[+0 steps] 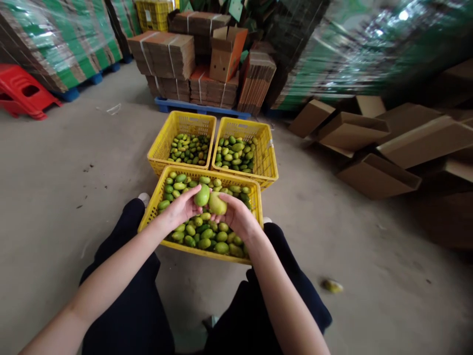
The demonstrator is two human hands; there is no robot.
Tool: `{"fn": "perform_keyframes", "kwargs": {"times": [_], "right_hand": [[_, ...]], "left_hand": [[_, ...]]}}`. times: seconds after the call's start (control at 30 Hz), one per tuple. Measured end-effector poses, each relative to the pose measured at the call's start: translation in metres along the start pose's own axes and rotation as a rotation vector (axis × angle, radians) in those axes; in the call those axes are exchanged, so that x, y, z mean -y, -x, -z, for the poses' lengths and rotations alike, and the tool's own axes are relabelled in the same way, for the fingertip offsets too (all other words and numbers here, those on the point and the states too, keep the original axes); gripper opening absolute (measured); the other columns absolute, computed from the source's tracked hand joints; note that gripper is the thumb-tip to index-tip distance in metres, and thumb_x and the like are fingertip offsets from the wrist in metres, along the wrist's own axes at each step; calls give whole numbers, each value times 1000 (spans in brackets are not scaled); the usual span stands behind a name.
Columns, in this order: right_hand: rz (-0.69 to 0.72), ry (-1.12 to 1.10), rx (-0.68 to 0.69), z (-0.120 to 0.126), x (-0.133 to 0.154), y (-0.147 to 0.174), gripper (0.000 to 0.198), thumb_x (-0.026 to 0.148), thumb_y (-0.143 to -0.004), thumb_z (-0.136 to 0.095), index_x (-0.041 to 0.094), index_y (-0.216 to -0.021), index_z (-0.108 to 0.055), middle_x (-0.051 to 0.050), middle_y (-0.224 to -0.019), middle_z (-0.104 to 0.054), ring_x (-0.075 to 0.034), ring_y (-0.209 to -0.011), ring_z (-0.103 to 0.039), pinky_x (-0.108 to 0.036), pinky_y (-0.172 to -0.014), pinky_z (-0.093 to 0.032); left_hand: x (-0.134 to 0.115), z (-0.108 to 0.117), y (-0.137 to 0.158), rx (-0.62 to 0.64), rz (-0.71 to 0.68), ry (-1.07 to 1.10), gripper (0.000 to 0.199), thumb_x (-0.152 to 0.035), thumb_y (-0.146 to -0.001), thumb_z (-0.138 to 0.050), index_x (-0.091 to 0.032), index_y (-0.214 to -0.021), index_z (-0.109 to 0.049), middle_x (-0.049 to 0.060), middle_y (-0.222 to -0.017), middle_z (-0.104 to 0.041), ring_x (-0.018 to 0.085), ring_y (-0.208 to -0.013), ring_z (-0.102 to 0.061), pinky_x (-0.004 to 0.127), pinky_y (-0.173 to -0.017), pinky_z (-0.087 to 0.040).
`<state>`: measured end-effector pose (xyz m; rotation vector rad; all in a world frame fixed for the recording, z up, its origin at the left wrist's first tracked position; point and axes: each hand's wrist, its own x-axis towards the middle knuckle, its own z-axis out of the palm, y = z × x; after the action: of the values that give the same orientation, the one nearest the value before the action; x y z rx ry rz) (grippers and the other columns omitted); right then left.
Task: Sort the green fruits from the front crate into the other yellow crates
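Two fruits, held, centre of the frame, above the front crate (151,207): one green fruit (201,195), grasped in the left hand (184,209) with the thumb laid along its top; one yellower fruit (218,203), grasped in the right hand (239,217), the fingers partly hidden beneath it. The pair sit side by side, apparently touching. Risks, as judged: either fruit could slip and drop on the pile (205,231) below, since smooth rounded skin offers little purchase to fingertips; knocking the two together could bruise them; a fruit let go near the rim could roll to the floor (92,162), where one blurred, fruit-like item (331,285) lies at lower right. Materials and shapes: fruits oval to egg-shaped, skins smooth and faintly glossy, deep green through yellow-green. Front crate, yellow, apparently moulded plastic, rectangular, with slotted walls; two more of like make behind it, a left rear crate (160,144) and a right rear crate (267,148), both part filled with similar fruit. Upper centre: strapped cardboard bundles (164,54), flat sheets in square-edged stacks, on a blue pallet (199,106). Right of frame: brown cartons (354,130), creased and tumbled at angles. Upper right: film-wrapped stack (369,49), green, shiny, wrinkled. Upper left: red stool (25,91), apparently plastic, with cut-out holes. Floor: grey, matte, scattered with small debris.
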<state>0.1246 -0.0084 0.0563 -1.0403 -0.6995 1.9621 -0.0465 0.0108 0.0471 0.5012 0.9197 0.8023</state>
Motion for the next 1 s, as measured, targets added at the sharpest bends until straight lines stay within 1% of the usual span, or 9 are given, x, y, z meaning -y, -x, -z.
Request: {"fn": "perform_keyframes", "kwargs": {"times": [0.13,0.33,0.47,0.53,0.63,0.7,0.8,0.9,1.0], "right_hand": [[50,-88,-120,0,-6,-6,33,27,-66,-65,22,-99,-63,1,-78,-67,-14,-59,-62,-25,-51,-51],[182,154,-282,-3,-19,-19,37,50,-71,-68,26,-98,-59,2,-84,-61,-15,-67,-56,-23,-48,-44],[162,277,-255,-4,-33,-29,45,60,-74,-64,27,-105,-63,-1,-96,-63,-16,-75,-57,-24,-49,-43],[109,169,-203,-6,-42,-34,48,63,-75,-63,27,-107,-63,-2,-97,-64,-16,-75,-58,-24,-48,-43],[64,-33,-134,-10,-49,-36,43,59,-72,-70,25,-98,-62,1,-79,-63,-14,-64,-54,-22,-47,-40],[50,-132,-111,-12,-47,-34,38,53,-69,-75,24,-88,-61,4,-67,-58,-12,-56,-50,-21,-46,-38],[41,-260,-57,-11,-33,-27,35,54,-71,-72,23,-82,-60,3,-63,-58,-12,-54,-51,-23,-46,-40],[124,-289,-35,-6,-12,-17,37,57,-76,-63,23,-91,-64,-2,-71,-65,-16,-58,-57,-27,-49,-44],[150,-216,0,-1,6,-5,42,58,-79,-56,22,-96,-68,-4,-73,-66,-17,-59,-57,-28,-49,-43]], "left_hand": [[6,4,-3,-86,-145,-63,44,-28,-79,-74,-24,-122,-65,-1,-85,-66,5,-59,-58,18,-61,-50],[18,5,-9,-122,-248,-417,50,-41,-76,-76,-17,-119,-68,1,-77,-63,10,-59,-53,22,-56,-44],[29,5,-15,-85,-499,-659,50,-47,-79,-71,-18,-120,-68,4,-86,-67,17,-75,-59,29,-73,-50],[35,5,-16,-122,-609,-791,47,-46,-84,-66,-20,-123,-67,5,-90,-68,18,-78,-60,31,-79,-51],[37,5,-14,-152,-725,-895,40,-42,-92,-54,-22,-124,-67,7,-105,-67,20,-93,-62,35,-93,-48],[34,5,-11,-98,-725,-881,39,-38,-95,-44,-21,-122,-68,7,-114,-66,20,-102,-62,36,-100,-45],[22,6,-7,-57,-654,-836,39,-36,-96,-40,-20,-115,-70,8,-118,-66,20,-98,-63,36,-94,-48],[13,8,-4,-120,-636,-887,33,-39,-90,-53,-18,-111,-69,9,-117,-65,22,-101,-61,35,-86,-50],[13,9,-3,-85,-622,-970,40,-43,-79,-70,-20,-111,-66,9,-118,-63,25,-109,-59,35,-85,-49]]}}
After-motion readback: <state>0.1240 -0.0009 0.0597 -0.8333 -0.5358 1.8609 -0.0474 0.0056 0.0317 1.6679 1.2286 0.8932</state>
